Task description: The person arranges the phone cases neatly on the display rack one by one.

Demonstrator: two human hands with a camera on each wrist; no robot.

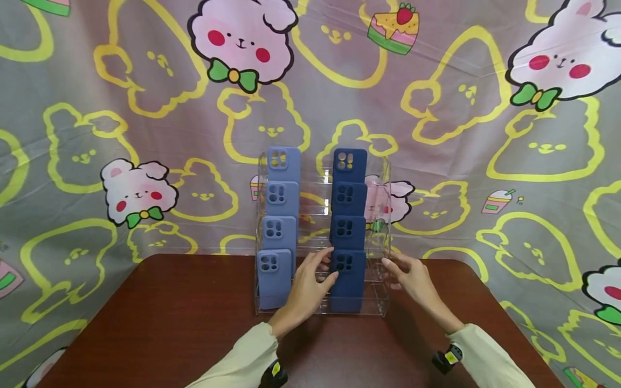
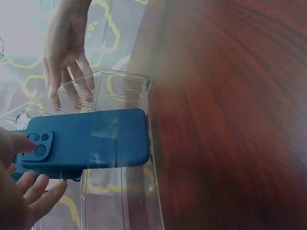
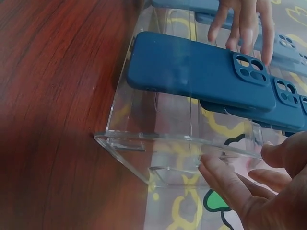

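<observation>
A clear stepped rack (image 1: 312, 311) holds two columns of phone cases. The right column is dark blue, and its front dark blue phone case (image 1: 350, 285) leans in the lowest tier. My left hand (image 1: 306, 285) is at this case's left edge; in the left wrist view its thumb (image 2: 21, 143) overlaps the camera cutout, with loosely spread fingers (image 2: 41, 194) beside the case. My right hand (image 1: 412, 277) is at the rack's right side panel. In the right wrist view its thumb (image 3: 276, 155) and nearly straight fingers (image 3: 225, 179) lie on either side of the panel's upper edge.
Light blue-purple phone cases (image 1: 275, 288) fill the rack's left column, each overlapping the one behind. The rack stands on a dark red-brown wooden table (image 1: 194, 312). Behind the table hangs a patterned cloth (image 1: 335, 97) with cartoon animals.
</observation>
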